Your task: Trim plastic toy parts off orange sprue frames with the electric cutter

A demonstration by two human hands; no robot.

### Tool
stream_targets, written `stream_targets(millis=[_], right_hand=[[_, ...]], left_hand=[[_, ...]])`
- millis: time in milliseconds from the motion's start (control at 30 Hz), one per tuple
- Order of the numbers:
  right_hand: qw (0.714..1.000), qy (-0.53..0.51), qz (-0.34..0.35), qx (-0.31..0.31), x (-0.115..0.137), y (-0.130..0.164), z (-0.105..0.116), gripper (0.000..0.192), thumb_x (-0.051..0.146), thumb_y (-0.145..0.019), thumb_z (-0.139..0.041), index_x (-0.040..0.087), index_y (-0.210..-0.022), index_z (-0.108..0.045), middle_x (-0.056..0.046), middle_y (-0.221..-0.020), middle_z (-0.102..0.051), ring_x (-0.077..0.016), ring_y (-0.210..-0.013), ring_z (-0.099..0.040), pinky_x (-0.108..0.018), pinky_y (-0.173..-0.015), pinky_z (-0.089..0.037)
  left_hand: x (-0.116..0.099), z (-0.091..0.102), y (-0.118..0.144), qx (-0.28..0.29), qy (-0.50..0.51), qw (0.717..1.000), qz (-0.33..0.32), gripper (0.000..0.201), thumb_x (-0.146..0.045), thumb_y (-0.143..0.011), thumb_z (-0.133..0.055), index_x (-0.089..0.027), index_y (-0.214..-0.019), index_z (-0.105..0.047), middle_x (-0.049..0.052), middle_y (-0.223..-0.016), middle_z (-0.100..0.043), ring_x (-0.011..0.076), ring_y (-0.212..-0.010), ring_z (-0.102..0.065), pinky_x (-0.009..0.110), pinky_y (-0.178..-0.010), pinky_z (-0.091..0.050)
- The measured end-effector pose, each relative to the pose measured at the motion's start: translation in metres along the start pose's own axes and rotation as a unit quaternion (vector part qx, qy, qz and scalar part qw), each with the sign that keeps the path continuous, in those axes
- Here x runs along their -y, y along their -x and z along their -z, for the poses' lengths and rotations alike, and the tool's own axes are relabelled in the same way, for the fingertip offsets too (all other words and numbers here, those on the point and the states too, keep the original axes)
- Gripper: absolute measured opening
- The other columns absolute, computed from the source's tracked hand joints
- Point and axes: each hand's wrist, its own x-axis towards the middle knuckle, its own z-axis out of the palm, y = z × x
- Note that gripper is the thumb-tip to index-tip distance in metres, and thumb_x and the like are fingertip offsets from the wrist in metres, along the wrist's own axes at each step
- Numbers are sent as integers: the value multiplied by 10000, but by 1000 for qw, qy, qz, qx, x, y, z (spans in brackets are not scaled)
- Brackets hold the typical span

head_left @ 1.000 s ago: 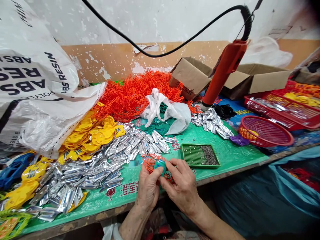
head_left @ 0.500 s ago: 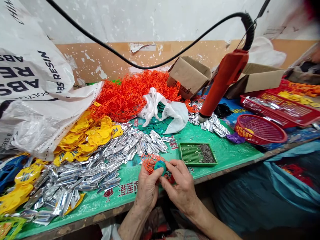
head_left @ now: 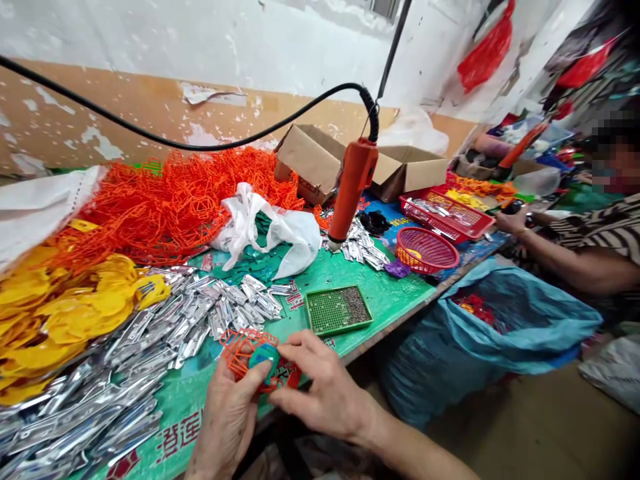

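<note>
Near the table's front edge, my left hand point(head_left: 227, 410) is closed on an orange plastic lattice piece point(head_left: 236, 348), its thumb pressing a round teal plastic piece point(head_left: 265, 361) against it. My right hand point(head_left: 325, 387) pinches the right side of these parts with thumb and fingertips; its exact grip is partly hidden. Just beyond the hands lies a green perforated tray point(head_left: 325, 327) with small dark metal pieces gathered at its right end. An orange electric screwdriver point(head_left: 350, 190) hangs upright from a black cable, its tip by a small heap of silver metal strips point(head_left: 365, 247).
Left of my hands spread silver metal strips point(head_left: 130, 360), yellow plastic parts point(head_left: 85, 300) and an orange lattice heap point(head_left: 150, 200). A white bag point(head_left: 295, 233) holds teal pieces. Red baskets point(head_left: 427, 250), cardboard boxes point(head_left: 410, 170), a blue sack point(head_left: 430, 360) and another person point(head_left: 595, 253) are to the right.
The view has swung right, bringing the other person and the blue sack's opening further into sight. Both hands still hold the orange and teal pieces together, with little change in grip.
</note>
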Motion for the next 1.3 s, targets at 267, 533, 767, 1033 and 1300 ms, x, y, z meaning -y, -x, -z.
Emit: stream_targets(millis=[267, 533, 767, 1033, 1300], right_hand=[[925, 80, -30, -369, -69, -103, 134, 596, 433, -688, -778, 257, -1220, -573, -94, -1244, -502, -248, -1050, -570, -419, -791, -545], [960, -154, 17, -232, -116, -233, 149, 633, 385, -554, -788, 225, -1122, -560, -44, -1070, -642, -212, -962, -604, -428, -904, -496], [935, -300, -40, -187, -84, -233, 129, 449, 236, -479, -786, 191, -878, -584, 31, -805, -593, -139, -724, -546, -357, -754, -499], [947, -263, -74, -170, -48, -157, 117, 318, 186, -579, -733, 172, -879, -627, 18, -722, -589, -130, -630, -520, -320, -623, -448], [929, -212, -119, -278, -66, -128, 96, 173, 223, -564, -725, 183, -661, -587, 19, -637, -590, -139, -568, -534, -329, -583, -462]], left_hand=[[4, -3, 7, 66, -8, 994, 89, 448, -195, -607, -831, -168, -1011, -638, 22, -883, -727, 170, -745, -651, 282, -685, -540], [6, -17, 14, 80, -27, 990, 114, 398, -171, -621, -775, -178, -1004, -668, 22, -882, -715, 161, -742, -633, 251, -662, -508], [12, -14, 8, 82, -72, 983, 147, 447, -209, -620, -764, -199, -1052, -651, 30, -932, -712, 181, -777, -635, 234, -591, -471], [16, -24, 9, 96, -50, 984, 140, 422, -195, -623, -762, -177, -1034, -668, 40, -939, -733, 179, -808, -646, 267, -728, -503], [19, -29, 8, 75, -50, 986, 140, 390, -201, -607, -774, -189, -981, -661, 20, -868, -717, 169, -741, -634, 228, -586, -468]])
